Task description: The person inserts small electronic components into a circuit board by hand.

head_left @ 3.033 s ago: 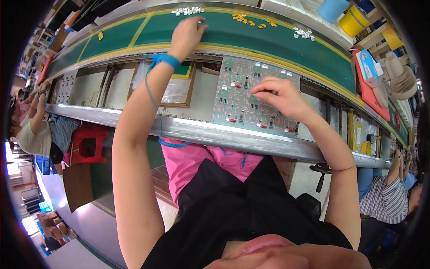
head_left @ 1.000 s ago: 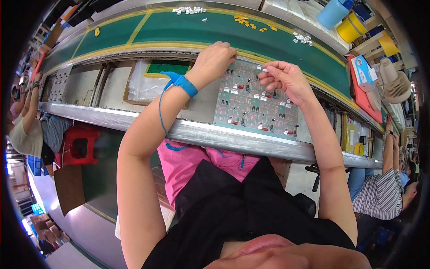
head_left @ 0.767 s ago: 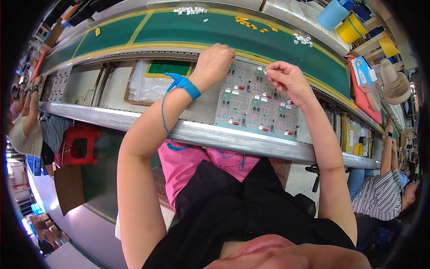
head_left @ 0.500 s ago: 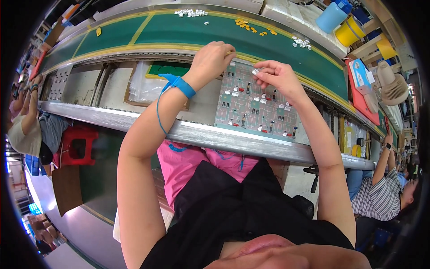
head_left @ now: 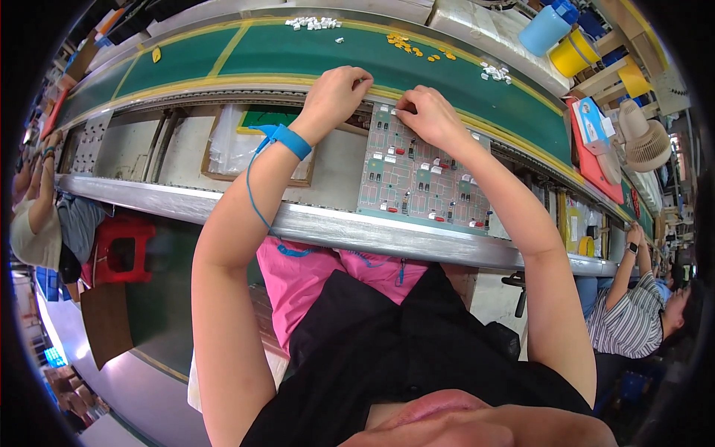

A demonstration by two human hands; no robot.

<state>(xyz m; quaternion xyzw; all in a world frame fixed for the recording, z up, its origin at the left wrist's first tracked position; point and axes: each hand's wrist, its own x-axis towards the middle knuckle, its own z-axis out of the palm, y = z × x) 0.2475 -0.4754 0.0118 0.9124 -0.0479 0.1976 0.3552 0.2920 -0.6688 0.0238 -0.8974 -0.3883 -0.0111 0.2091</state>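
A green-grey circuit board (head_left: 387, 179) lies across the rails in front of me, with several white, red and black components standing on it. My right hand (head_left: 432, 115) is over the board's far left part, thumb and fingers pinched at a small white component (head_left: 395, 112); the fingers partly cover it. My left hand (head_left: 339, 97) is held just left of the board's far corner, its fingers curled together. Whatever those left fingers hold, if anything, is hidden. A blue wrist strap (head_left: 290, 140) with a cord circles my left wrist.
Beyond the rails runs a green belt (head_left: 290, 56) carrying white pieces (head_left: 313, 24), yellow discs (head_left: 406, 45) and more white pieces (head_left: 495, 73). A metal rail (head_left: 320, 223) borders my side. A box with clear plastic bags (head_left: 227, 141) sits left of the board. People work at both sides.
My right hand has moved left across the board to its far left part, bringing the white piece there. My left hand has shifted slightly left, away from the board's corner.
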